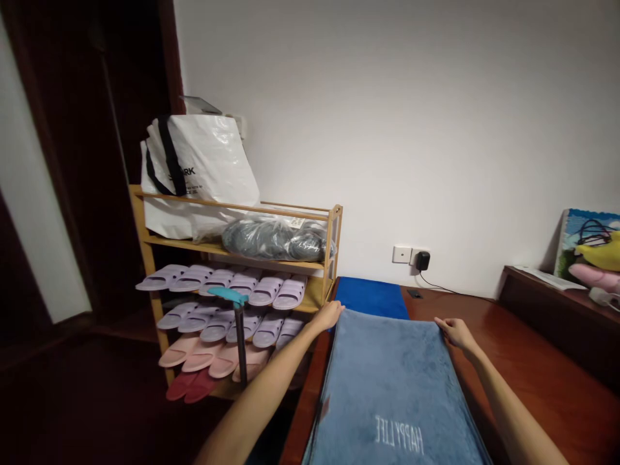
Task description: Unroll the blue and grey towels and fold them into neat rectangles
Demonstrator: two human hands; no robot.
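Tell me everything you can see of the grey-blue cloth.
The grey-blue cloth looks soft and plush, with reversed white lettering and a small brownish patch at its left edge. It lies fairly smooth on the brown table, side edges apparently layered. The left hand and right hand hold its far corners; its near end runs out of view.

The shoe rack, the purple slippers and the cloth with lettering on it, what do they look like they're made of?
The shoe rack is probably bamboo or light wood, smooth and faintly glossy, going by its yellow-brown rails. The purple slippers look like matte moulded foam or rubber, with no stitching visible. The cloth seems soft plush, its short nap showing mottled patches.
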